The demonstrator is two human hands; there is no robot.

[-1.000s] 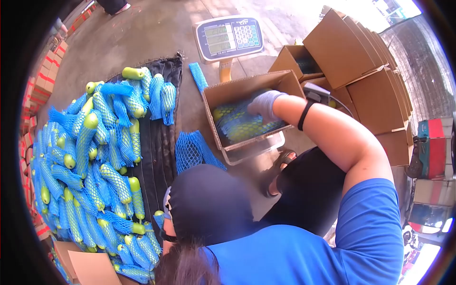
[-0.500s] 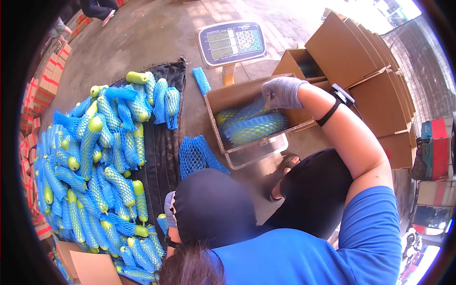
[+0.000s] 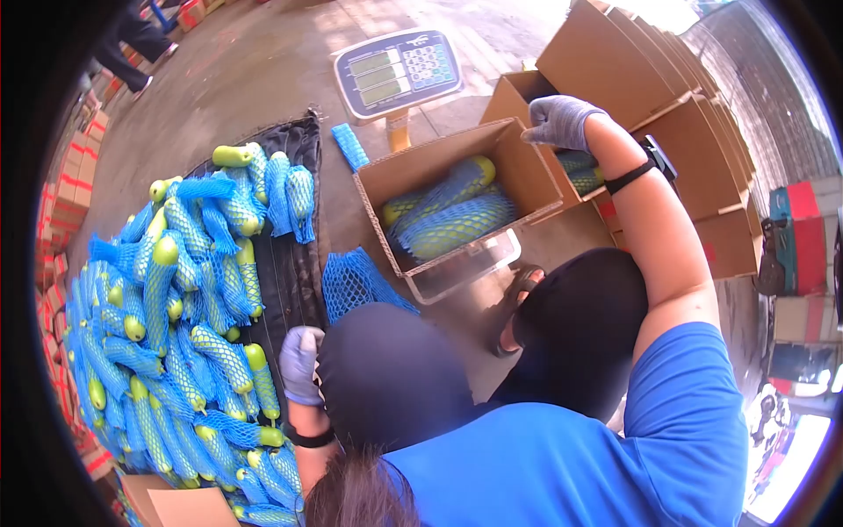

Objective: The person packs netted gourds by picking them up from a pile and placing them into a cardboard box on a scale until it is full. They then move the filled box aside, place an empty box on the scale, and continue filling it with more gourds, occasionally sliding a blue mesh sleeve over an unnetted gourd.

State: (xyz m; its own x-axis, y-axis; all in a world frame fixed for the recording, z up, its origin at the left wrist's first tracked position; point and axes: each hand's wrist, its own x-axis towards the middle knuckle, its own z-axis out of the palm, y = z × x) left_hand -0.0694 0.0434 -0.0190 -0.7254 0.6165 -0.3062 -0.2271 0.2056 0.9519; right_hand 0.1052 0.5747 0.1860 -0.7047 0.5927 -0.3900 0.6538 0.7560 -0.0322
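My right hand [image 3: 562, 123], in a pale grey glove, hovers by the upper right rim of an upright cardboard box [image 3: 546, 195]. Its fingers are curled, with nothing visible in them. Inside this box lie several long green gourds [image 3: 461, 227] in blue foam-net sleeves. The box rests on the platform [image 3: 470, 274] of a digital scale [image 3: 399, 73]. Also gloved, my left hand [image 3: 301, 364] is beside my left knee with its fingers curled in and no object showing. It is nearest to the large heap of sleeved gourds [image 3: 184, 351] on the left.
Blue net sleeves [image 3: 362, 283] lie on the floor between box and knee. A black mat [image 3: 294, 263] runs under the heap. Cardboard boxes [image 3: 615, 53] are stacked right, one holding gourds [image 3: 580, 171]. A person's legs [image 3: 132, 48] show at upper left, near red-taped cartons [image 3: 75, 176].
My right hand has moved from over the gourds to the box's upper right side. My left hand has come up into view beside the knee. The person at upper left has stepped.
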